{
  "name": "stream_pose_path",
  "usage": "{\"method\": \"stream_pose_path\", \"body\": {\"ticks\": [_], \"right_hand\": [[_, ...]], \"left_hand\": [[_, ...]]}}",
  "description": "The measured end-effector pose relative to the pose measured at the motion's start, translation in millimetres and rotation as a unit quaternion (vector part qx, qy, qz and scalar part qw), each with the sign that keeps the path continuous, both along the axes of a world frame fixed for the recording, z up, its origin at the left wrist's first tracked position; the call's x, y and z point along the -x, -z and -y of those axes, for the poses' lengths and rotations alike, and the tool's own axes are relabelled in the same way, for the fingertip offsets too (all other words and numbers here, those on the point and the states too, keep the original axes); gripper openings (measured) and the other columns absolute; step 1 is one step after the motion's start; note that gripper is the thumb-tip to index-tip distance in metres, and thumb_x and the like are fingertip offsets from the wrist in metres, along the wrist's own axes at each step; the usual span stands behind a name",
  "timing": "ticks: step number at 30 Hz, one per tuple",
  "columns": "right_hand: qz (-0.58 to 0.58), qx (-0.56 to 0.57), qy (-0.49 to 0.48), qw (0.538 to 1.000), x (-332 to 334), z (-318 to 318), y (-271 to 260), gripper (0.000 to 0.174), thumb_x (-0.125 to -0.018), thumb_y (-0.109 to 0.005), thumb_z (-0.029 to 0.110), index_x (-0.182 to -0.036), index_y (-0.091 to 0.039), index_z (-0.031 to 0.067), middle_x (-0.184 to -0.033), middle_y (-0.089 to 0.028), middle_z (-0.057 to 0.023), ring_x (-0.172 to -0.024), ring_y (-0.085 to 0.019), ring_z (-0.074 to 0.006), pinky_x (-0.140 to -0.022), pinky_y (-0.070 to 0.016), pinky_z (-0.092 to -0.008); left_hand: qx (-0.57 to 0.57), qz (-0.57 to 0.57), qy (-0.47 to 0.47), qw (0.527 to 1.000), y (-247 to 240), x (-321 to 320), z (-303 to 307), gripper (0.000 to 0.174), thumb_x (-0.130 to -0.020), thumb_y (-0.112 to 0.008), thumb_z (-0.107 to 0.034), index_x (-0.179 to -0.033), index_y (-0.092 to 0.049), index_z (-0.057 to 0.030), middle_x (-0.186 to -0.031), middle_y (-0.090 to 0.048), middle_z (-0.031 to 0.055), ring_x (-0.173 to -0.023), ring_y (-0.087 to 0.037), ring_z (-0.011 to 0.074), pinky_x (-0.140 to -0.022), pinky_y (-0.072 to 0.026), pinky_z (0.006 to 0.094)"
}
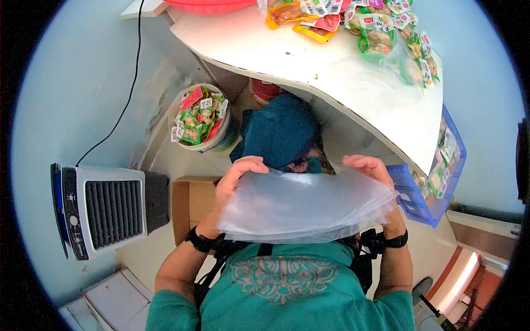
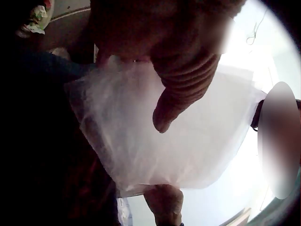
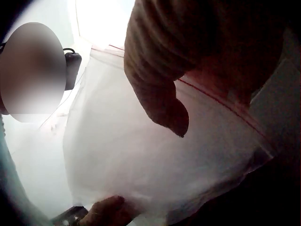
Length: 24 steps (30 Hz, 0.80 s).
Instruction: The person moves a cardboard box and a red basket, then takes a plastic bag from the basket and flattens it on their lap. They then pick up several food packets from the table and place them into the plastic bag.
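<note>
A sheaf of clear plastic bags (image 1: 309, 207) is spread between both hands, level above the lap. My left hand (image 1: 238, 177) grips one end, its thumb (image 2: 165, 110) lying on the near face in the left wrist view and the fingers behind. At the other end, my right hand (image 1: 377, 175) holds the bags the same way, with the thumb (image 3: 171, 115) across the film. A thin red line (image 3: 225, 106) runs along one edge of the plastic bags in the right wrist view. Several layers fan out at the right corner.
Snack packets (image 1: 381, 33) lie on the white table (image 1: 265, 44) ahead. More packets fill a white bucket (image 1: 175, 113) at left and a blue crate (image 1: 414, 201) at right. An air cooler (image 1: 113, 209) and an open cardboard box (image 1: 187, 207) stand at left.
</note>
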State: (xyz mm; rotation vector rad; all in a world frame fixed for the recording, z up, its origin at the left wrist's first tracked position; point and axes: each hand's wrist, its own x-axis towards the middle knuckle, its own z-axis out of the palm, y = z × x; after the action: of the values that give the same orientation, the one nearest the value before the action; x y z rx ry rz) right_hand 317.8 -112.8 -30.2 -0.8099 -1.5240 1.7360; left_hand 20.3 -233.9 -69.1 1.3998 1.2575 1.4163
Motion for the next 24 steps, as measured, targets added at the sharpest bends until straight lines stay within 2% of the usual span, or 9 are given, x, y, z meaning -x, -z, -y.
{"method": "stream_pose_path", "body": {"ticks": [4, 7, 11, 14, 16, 18, 20, 22, 24], "right_hand": [[0.001, 0.014, 0.025, 1.0, -0.1, 2.9, -5.8, 0.037, -0.081, -0.072, 0.012, -0.114, -0.057, 0.0033, -0.125, -0.057, -0.013, -0.123, -0.052, -0.0243, -0.107, -0.0389, -0.0361], [0.011, -0.038, -0.03, 0.999, -4.6, 0.4, 1.7, 0.036, -0.079, -0.073, 0.01, -0.111, -0.058, 0.0039, -0.124, -0.058, -0.0133, -0.121, -0.053, -0.0236, -0.104, -0.041, -0.0361], [0.058, -0.096, -0.019, 0.994, -6.3, -4.4, -2.6, 0.027, -0.076, -0.075, 0.006, -0.101, -0.063, 0.0031, -0.107, -0.065, -0.0097, -0.105, -0.062, -0.0217, -0.092, -0.0488, -0.0336], [0.107, -0.084, -0.011, 0.991, -16.5, -3.7, -3.9, 0.022, -0.077, -0.075, 0.005, -0.098, -0.067, 0.0021, -0.097, -0.069, -0.0048, -0.091, -0.065, -0.0164, -0.082, -0.052, -0.0301], [0.146, -0.065, 0.001, 0.987, -23.0, 1.4, -11.2, 0.021, -0.079, -0.075, 0.005, -0.099, -0.069, 0.0014, -0.093, -0.07, -0.0022, -0.084, -0.065, -0.0122, -0.078, -0.0524, -0.0275], [0.137, 0.025, 0.019, 0.99, -11.5, 2.3, -22.3, 0.023, -0.081, -0.075, 0.007, -0.102, -0.069, 0.0012, -0.095, -0.07, -0.002, -0.084, -0.063, -0.0098, -0.077, -0.052, -0.026], [0.141, 0.09, 0.022, 0.986, -6.6, -0.4, -16.6, 0.026, -0.081, -0.075, 0.007, -0.105, -0.069, -0.0003, -0.096, -0.07, -0.0034, -0.084, -0.064, -0.0095, -0.076, -0.0526, -0.0256], [0.135, 0.16, 0.012, 0.978, -2.2, -1.3, 3.8, 0.027, -0.081, -0.075, 0.006, -0.106, -0.068, -0.0014, -0.097, -0.07, -0.0043, -0.083, -0.064, -0.0099, -0.075, -0.0531, -0.026], [0.128, 0.206, -0.003, 0.97, 1.7, -2.2, 29.1, 0.028, -0.082, -0.072, 0.004, -0.109, -0.066, -0.003, -0.1, -0.07, -0.0064, -0.083, -0.065, -0.0114, -0.075, -0.0543, -0.0275]], "left_hand": [[-0.044, -0.045, -0.03, 0.998, 0.6, 1.1, -4.9, 0.045, -0.07, -0.078, -0.011, -0.11, -0.057, -0.0058, -0.114, -0.061, 0.0085, -0.12, -0.053, 0.0272, -0.105, -0.0393, 0.0388], [-0.067, -0.086, -0.026, 0.994, -4.9, 2.7, -7.7, 0.041, -0.069, -0.079, -0.011, -0.105, -0.059, -0.0065, -0.112, -0.061, 0.0098, -0.119, -0.053, 0.0274, -0.104, -0.0396, 0.0394], [-0.061, -0.166, 0.007, 0.984, -16.8, 7.0, -8.9, 0.031, -0.066, -0.079, -0.01, -0.092, -0.063, -0.0078, -0.102, -0.064, 0.0092, -0.111, -0.058, 0.0263, -0.099, -0.0439, 0.0381], [0.033, 0.032, 0.03, 0.999, -3.0, 9.3, -0.8, 0.021, -0.069, -0.079, -0.009, -0.084, -0.064, -0.0077, -0.093, -0.066, 0.0061, -0.102, -0.062, 0.0227, -0.091, -0.048, 0.0351], [0.145, 0.032, 0.006, 0.989, -11.0, 7.8, 10.6, 0.02, -0.073, -0.08, -0.01, -0.088, -0.066, -0.0075, -0.093, -0.068, 0.005, -0.098, -0.063, 0.019, -0.088, -0.0492, 0.0334], [0.293, -0.067, -0.018, 0.954, -42.9, 4.7, 11.5, 0.028, -0.08, -0.08, -0.012, -0.104, -0.068, -0.0056, -0.104, -0.069, 0.004, -0.099, -0.062, 0.0134, -0.088, -0.0493, 0.0314], [0.324, 0.103, -0.01, 0.94, -38.6, -0.3, 12.0, 0.038, -0.079, -0.081, -0.012, -0.114, -0.066, -0.0043, -0.111, -0.068, 0.0044, -0.1, -0.062, 0.0132, -0.09, -0.049, 0.0311], [0.374, 0.245, -0.002, 0.894, -29.3, -3.2, 15.6, 0.049, -0.08, -0.08, -0.011, -0.124, -0.06, -0.0013, -0.119, -0.066, 0.005, -0.103, -0.062, 0.0138, -0.093, -0.0486, 0.0301], [0.39, 0.269, -0.023, 0.88, -2.1, -4.3, 22.2, 0.047, -0.081, -0.079, -0.009, -0.123, -0.061, -0.001, -0.118, -0.066, 0.0055, -0.104, -0.062, 0.0137, -0.093, -0.0486, 0.0299]]}}
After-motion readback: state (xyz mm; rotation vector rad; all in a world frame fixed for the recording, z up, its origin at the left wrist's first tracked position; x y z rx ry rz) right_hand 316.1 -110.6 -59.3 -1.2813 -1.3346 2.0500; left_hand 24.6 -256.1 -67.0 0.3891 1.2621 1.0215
